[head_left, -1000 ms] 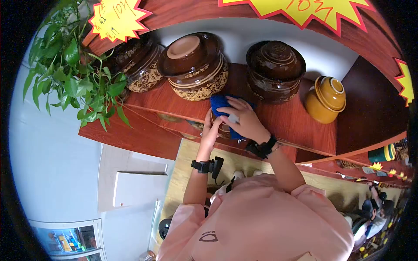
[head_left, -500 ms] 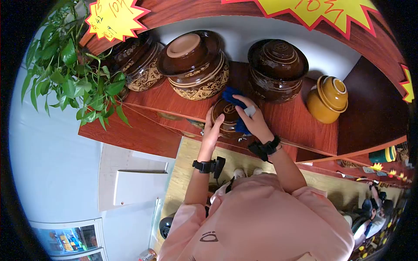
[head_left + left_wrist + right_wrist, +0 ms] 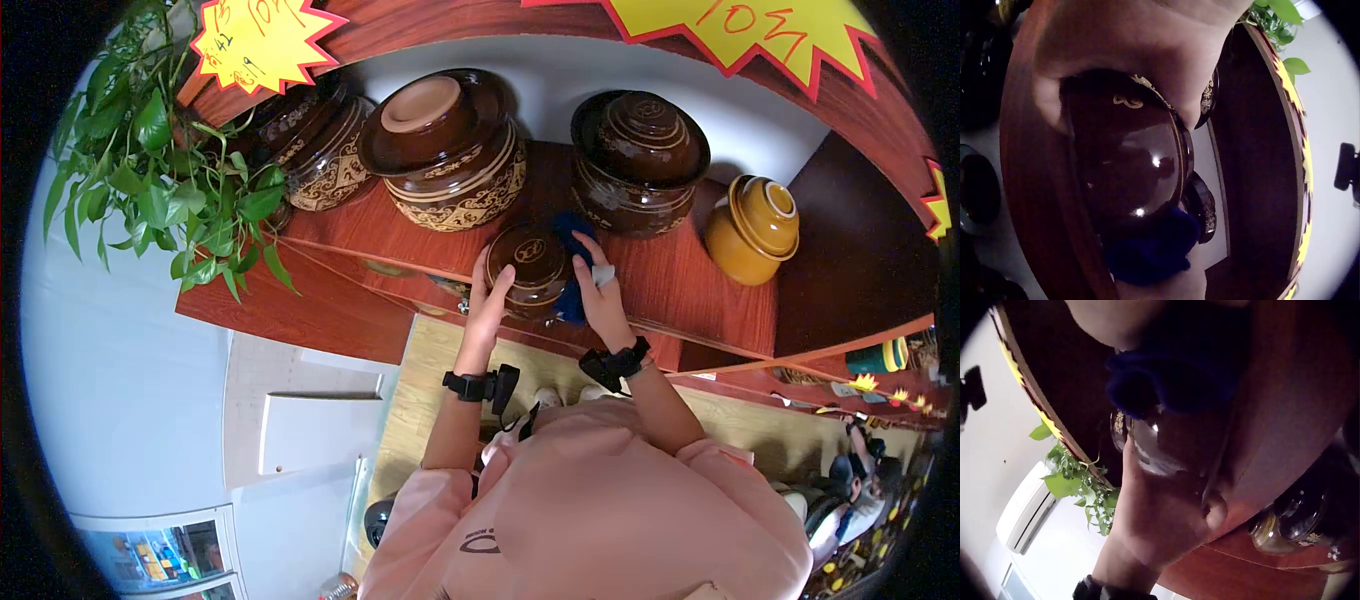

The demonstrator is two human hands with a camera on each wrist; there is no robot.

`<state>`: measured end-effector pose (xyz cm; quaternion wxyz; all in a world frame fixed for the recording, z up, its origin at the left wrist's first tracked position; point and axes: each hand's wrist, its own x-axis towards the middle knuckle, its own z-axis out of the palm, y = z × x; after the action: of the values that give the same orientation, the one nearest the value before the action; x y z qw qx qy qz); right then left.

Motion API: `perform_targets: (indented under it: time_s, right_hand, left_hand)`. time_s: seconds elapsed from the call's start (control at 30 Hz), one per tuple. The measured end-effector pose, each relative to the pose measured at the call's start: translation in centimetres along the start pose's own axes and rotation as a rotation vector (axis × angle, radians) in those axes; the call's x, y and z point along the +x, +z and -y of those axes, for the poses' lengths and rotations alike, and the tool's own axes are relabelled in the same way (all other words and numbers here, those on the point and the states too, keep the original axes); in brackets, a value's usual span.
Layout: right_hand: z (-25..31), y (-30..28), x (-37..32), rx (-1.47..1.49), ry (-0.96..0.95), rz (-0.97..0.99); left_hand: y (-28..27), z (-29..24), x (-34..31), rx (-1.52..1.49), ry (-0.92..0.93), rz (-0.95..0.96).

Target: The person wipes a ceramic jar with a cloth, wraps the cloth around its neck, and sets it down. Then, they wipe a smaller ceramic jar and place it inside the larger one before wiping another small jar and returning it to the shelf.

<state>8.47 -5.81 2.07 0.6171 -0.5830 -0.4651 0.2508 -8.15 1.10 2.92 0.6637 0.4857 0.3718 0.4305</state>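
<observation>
A small dark brown glazed pot (image 3: 528,258), with a carved mark on its round top, is at the shelf's front edge. My left hand (image 3: 487,312) grips its left side, the thumb lying over the top. In the right wrist view the left hand (image 3: 1163,515) curls round the pot's end. On the right side, my right hand (image 3: 605,305) holds a blue cloth (image 3: 571,300) against the pot. The cloth (image 3: 1154,250) looks bunched in the left wrist view, pressed to the glaze. A pale patch shows on the right hand. The right fingertips are partly hidden.
Behind the small pot stand a patterned brown pot (image 3: 455,190), a dark lidded pot (image 3: 640,165) and a mustard-yellow pot (image 3: 752,230) on the red wooden shelf (image 3: 680,290). A leafy plant (image 3: 150,190) hangs at left. Yellow price tags (image 3: 262,42) line the upper edge.
The right hand with the cloth has moved from the pot's top down to its right side, uncovering the top. The left hand has shifted from near the cloth to hold the left side.
</observation>
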Motion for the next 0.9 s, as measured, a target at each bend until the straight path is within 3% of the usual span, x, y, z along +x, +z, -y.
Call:
perform_targets:
  time_s: [0.17,0.27,0.43,0.5,0.7,0.9]
  right_hand:
    - [-0.6,0.2,0.4,0.058,-0.067,-0.022]
    - [-0.2,-0.1,0.1,0.075,0.01,0.008]
    - [-0.6,0.2,0.1,0.041,-0.085,-0.032]
    - [-0.7,0.2,0.1,0.099,-0.041,-0.008]
    - [-0.7,0.0,-0.2,0.059,-0.065,-0.005]
    - [-0.9,-0.2,-0.3,0.046,-0.08,0.018]
  left_hand:
    - [0.6,-1.0,-0.8,0.001,-0.057,-0.039]
    - [0.8,0.4,-1.0,0.055,-0.005,-0.175]
    - [2.1,1.7,-2.1,0.107,0.099,-0.187]
    - [2.9,0.7,-2.3,0.042,0.11,-0.204]
    - [2.2,-0.3,-1.8,0.023,0.062,-0.167]
    - [0.7,-1.8,-0.7,0.048,-0.005,-0.014]
